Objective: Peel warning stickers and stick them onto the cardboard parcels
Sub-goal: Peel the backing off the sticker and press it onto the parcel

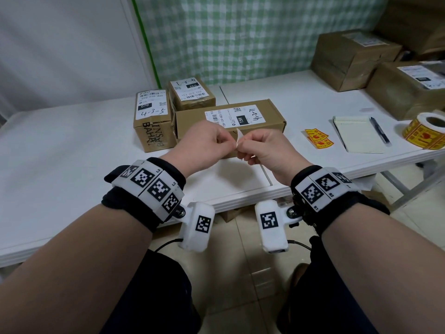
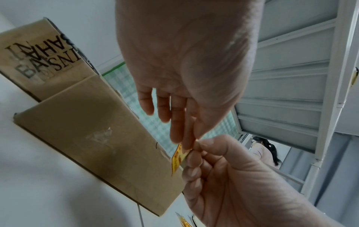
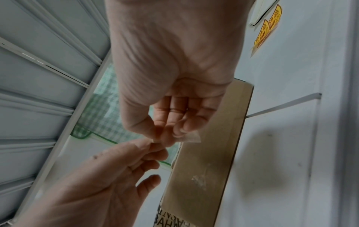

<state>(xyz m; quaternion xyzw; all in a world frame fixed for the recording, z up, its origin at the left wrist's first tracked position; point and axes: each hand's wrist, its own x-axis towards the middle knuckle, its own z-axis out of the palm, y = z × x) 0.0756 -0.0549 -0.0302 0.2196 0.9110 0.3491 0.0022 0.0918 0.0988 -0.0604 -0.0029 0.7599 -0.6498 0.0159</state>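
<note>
Both hands meet above the table's front, just before the long cardboard parcel point(image 1: 228, 121). My left hand point(image 1: 230, 143) and right hand point(image 1: 244, 148) each pinch one small yellow warning sticker point(image 1: 239, 138) on its white backing. In the left wrist view the sticker point(image 2: 177, 161) shows its yellow printed face between the two sets of fingertips. In the right wrist view the translucent backing paper point(image 3: 191, 137) pokes out under my right hand's fingers. Two smaller labelled parcels point(image 1: 154, 121) point(image 1: 191, 94) stand left of and behind the long one.
A few loose yellow stickers point(image 1: 317, 138) lie right of the long parcel, beside a notepad point(image 1: 358, 133) and pen point(image 1: 379, 130). A sticker roll point(image 1: 426, 131) sits at the right edge. Two bigger boxes point(image 1: 349, 59) point(image 1: 404, 90) fill the back right of the white table point(image 1: 72, 165).
</note>
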